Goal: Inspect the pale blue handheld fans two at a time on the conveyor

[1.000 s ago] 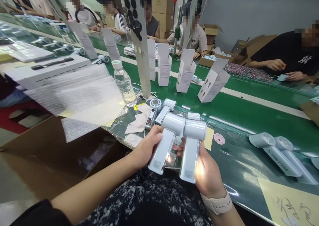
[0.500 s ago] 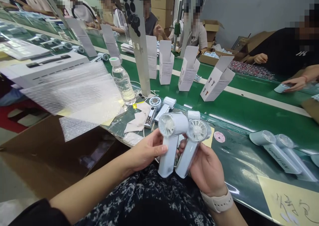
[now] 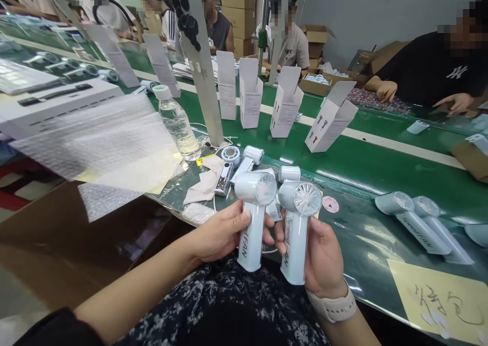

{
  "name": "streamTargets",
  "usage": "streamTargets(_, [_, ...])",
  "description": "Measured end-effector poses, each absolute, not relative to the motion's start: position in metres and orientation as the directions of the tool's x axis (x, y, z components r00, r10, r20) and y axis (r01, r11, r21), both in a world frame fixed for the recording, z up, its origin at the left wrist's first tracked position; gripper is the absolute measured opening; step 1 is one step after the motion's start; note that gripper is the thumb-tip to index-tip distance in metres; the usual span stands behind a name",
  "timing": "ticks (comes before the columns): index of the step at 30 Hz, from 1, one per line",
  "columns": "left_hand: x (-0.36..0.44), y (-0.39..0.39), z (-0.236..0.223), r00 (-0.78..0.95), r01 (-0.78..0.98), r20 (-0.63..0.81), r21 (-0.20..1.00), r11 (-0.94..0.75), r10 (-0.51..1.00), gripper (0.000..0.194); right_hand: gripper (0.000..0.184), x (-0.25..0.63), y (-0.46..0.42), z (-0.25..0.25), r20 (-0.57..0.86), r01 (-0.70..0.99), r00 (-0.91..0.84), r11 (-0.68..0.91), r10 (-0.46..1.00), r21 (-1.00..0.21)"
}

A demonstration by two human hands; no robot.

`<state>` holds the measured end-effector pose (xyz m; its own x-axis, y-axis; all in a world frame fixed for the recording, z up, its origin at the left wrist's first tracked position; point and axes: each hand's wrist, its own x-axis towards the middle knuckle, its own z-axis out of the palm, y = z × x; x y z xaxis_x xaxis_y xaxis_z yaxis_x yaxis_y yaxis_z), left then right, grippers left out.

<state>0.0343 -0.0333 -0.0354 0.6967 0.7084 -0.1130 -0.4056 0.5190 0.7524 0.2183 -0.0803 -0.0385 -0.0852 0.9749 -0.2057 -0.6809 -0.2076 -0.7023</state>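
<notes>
My left hand (image 3: pixel 219 231) grips the handle of a pale blue handheld fan (image 3: pixel 254 214), held upright over my lap. My right hand (image 3: pixel 324 254) grips the handle of a second, matching fan (image 3: pixel 298 224) right beside it. Both fan heads point to the right, and the right fan's white blades show. Lettering runs down each handle. Several more fans (image 3: pixel 244 163) and a light cloth (image 3: pixel 204 181) lie on the green belt (image 3: pixel 373 168) just beyond my hands.
A water bottle (image 3: pixel 176 122) and sheets of bubble wrap (image 3: pixel 99 143) sit to the left. Open white cartons (image 3: pixel 284 107) stand along the belt. Two more fans (image 3: pixel 415 224) lie at right by a yellow note (image 3: pixel 438 300). Other people work across the belt.
Both fans have been turned in my hands: first seen from behind, then heads facing me, now upright with heads pointing right and handle lettering showing.
</notes>
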Motion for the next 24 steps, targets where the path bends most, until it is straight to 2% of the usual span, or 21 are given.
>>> streamTargets(4, [0.029, -0.033, -0.030, 0.773, -0.376, -0.050, 0.767, 0.519, 0.633, 0.050, 0.030, 0.224, -0.080, -0.044, -0.268, -0.701, 0.046, -0.160, 0.962, -0.695])
streamTargets(7, [0.026, -0.032, -0.029, 0.766, -0.353, -0.055, 0.796, 0.491, 0.640, 0.058, 0.027, 0.225, -0.079, -0.047, -0.297, -0.703, 0.146, -0.112, 0.944, -0.702])
streamTargets(13, [0.024, -0.030, -0.034, 0.757, -0.323, -0.053, 0.837, 0.443, 0.651, 0.070, 0.019, 0.215, -0.077, -0.044, -0.304, -0.688, 0.149, -0.122, 0.941, -0.716])
streamTargets(20, [0.022, -0.030, -0.037, 0.736, -0.279, -0.063, 0.879, 0.387, 0.674, 0.066, 0.017, 0.209, -0.079, -0.041, -0.333, -0.670, 0.185, -0.130, 0.925, -0.731])
streamTargets(24, [0.018, -0.031, -0.034, 0.718, -0.221, -0.070, 0.921, 0.322, 0.692, 0.065, 0.025, 0.212, -0.086, -0.044, -0.230, -0.636, 0.197, -0.054, 0.953, -0.770])
